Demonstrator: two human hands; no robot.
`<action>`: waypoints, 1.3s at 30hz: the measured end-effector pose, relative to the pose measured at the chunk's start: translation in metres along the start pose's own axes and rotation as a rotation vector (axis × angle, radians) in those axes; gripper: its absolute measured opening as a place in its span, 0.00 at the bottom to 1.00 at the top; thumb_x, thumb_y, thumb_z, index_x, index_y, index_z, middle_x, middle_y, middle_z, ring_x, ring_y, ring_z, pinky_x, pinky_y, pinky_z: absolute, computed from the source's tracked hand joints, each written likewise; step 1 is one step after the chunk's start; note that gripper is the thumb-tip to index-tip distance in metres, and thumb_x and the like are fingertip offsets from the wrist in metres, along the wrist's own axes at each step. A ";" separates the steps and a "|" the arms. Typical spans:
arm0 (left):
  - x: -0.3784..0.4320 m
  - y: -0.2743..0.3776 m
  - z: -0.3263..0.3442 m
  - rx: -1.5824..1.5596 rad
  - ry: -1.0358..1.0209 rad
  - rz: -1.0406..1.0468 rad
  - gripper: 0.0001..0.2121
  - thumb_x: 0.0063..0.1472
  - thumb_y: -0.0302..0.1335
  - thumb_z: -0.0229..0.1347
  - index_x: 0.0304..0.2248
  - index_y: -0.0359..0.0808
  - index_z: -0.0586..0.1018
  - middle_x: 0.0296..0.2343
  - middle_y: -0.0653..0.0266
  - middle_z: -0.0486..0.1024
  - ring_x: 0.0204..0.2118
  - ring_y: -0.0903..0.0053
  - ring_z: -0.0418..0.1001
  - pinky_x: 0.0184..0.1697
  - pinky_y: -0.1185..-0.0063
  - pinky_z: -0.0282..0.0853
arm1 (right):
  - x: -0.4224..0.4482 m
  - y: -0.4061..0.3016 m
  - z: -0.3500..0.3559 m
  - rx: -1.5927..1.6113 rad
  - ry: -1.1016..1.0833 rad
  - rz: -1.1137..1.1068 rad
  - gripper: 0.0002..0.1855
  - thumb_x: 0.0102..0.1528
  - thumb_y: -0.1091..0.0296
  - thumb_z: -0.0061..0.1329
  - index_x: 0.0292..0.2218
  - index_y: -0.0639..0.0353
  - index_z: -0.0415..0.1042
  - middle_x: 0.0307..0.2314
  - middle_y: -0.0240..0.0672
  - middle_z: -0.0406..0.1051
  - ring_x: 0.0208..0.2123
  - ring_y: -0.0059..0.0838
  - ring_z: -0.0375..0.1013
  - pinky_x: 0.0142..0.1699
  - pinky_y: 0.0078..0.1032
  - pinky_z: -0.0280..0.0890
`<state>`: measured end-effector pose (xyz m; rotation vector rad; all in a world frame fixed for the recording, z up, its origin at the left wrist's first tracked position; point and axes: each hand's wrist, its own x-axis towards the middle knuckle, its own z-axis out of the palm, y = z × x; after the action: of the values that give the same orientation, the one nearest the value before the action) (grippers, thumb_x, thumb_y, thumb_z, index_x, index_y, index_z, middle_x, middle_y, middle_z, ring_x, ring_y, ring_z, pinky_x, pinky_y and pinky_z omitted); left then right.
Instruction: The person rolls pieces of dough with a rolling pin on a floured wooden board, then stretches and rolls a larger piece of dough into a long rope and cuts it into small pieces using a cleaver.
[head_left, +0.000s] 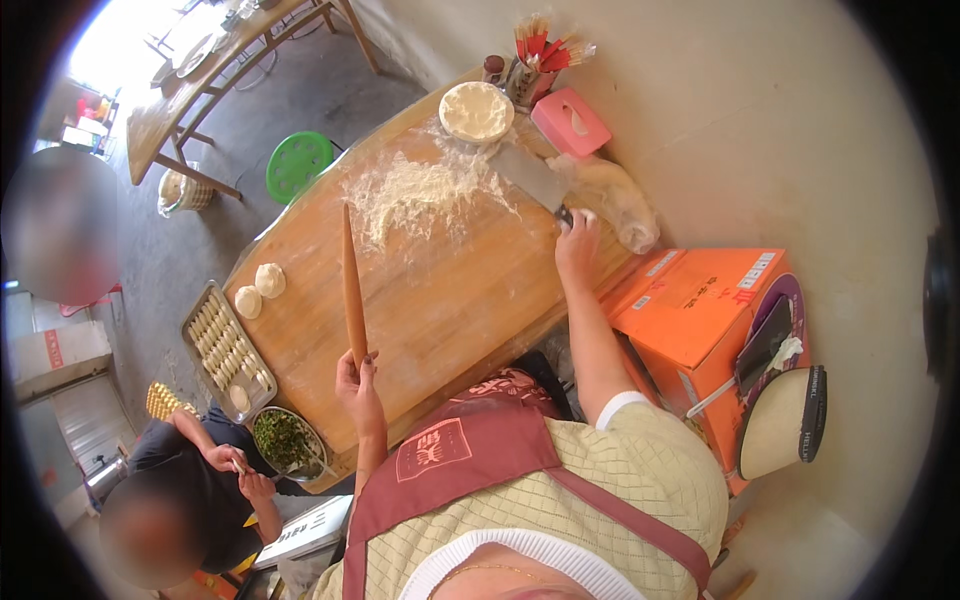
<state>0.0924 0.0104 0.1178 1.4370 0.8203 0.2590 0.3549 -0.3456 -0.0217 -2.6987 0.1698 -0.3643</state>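
My left hand (361, 382) is closed around the lower end of a tapered wooden rolling pin (351, 285), which points away from me over the wooden table (450, 300). At the right edge, my right hand (578, 236) grips the dark handle of a cleaver (531, 176) with a wide, flour-dusted blade. The blade lies beside a plastic bag with dough (611, 195). Loose flour (420, 199) is spread over the far part of the table, near a bowl of flour (476, 112). Two round dough pieces (259, 291) sit near the left edge.
A tray of dumplings (227, 345) and a bowl of chopped green filling (289, 442) stand at the left edge, where a co-worker's hands (241, 472) hold a small piece. A pink tissue box (571, 121), chopstick holder (529, 79), orange carton (694, 307) and green stool (299, 166) surround the table.
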 end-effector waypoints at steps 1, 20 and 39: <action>0.000 0.002 0.000 0.011 0.006 -0.004 0.11 0.69 0.23 0.55 0.49 0.29 0.75 0.38 0.63 0.80 0.38 0.85 0.74 0.43 0.84 0.68 | 0.006 -0.010 -0.003 0.022 0.002 -0.003 0.26 0.56 0.70 0.59 0.55 0.61 0.69 0.53 0.51 0.66 0.55 0.51 0.66 0.61 0.45 0.59; 0.001 -0.023 -0.009 0.137 0.019 -0.024 0.10 0.68 0.22 0.55 0.47 0.29 0.75 0.33 0.68 0.78 0.32 0.87 0.73 0.35 0.85 0.67 | -0.090 -0.176 0.064 0.060 -0.361 -0.296 0.41 0.64 0.54 0.47 0.67 0.73 0.49 0.69 0.58 0.42 0.72 0.53 0.40 0.74 0.45 0.37; 0.156 -0.083 0.162 0.759 -0.216 0.735 0.14 0.64 0.21 0.53 0.49 0.32 0.74 0.46 0.49 0.74 0.50 0.51 0.71 0.50 0.61 0.67 | 0.049 0.020 -0.021 0.019 0.233 0.429 0.24 0.56 0.75 0.52 0.54 0.64 0.67 0.46 0.54 0.70 0.52 0.52 0.67 0.57 0.47 0.62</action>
<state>0.2801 -0.0312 -0.0263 2.4140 0.1612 0.3534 0.3952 -0.3801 -0.0004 -2.5031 0.7903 -0.5385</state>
